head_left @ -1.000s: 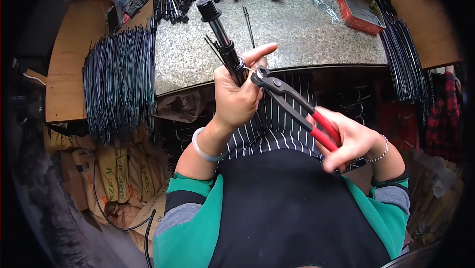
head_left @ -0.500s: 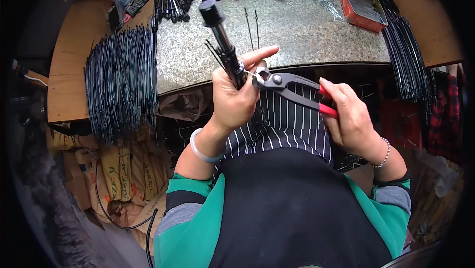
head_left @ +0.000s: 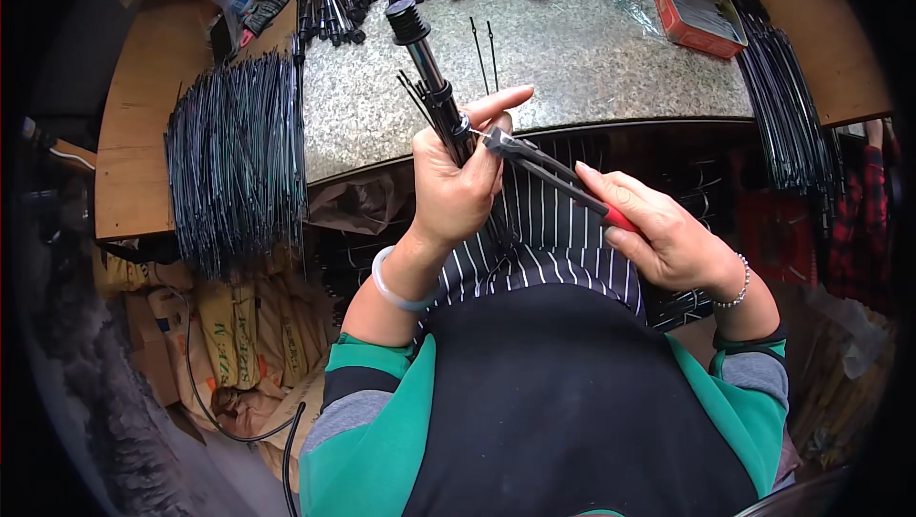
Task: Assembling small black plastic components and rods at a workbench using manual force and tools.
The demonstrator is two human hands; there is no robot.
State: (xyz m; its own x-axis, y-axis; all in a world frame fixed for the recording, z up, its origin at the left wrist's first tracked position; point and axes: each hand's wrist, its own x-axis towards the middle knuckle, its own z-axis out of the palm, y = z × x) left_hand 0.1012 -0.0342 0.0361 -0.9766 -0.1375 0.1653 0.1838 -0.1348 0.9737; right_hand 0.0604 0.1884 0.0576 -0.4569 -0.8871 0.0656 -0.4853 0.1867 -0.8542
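Observation:
My left hand (head_left: 450, 191) is wrapped around an umbrella frame (head_left: 426, 61), a shiny shaft with a ridged black end tilted up and left. Thin black ribs (head_left: 485, 57) stick out beside the shaft and past my raised index finger. My right hand (head_left: 668, 236) is closed on the red grips of dark end-cutting pincers (head_left: 551, 174). Their jaws lie by my left thumb, at a short thin wire (head_left: 480, 133) running to the shaft. Whether the jaws bite the wire cannot be made out. The lower ribs hang blurred in front of the striped apron.
A speckled tabletop (head_left: 572, 64) spans the front. Thick bundles of black ribs hang over its left (head_left: 234, 164) and right (head_left: 787, 107) edges. Black-ended shafts (head_left: 334, 2) line the back. Far right stands a red tin (head_left: 701, 38) of thin wires. Sacks (head_left: 243, 336) lie below left.
The pincers have turned edge-on and their grips have swung left and down with my right hand. My left hand and the umbrella frame have barely shifted.

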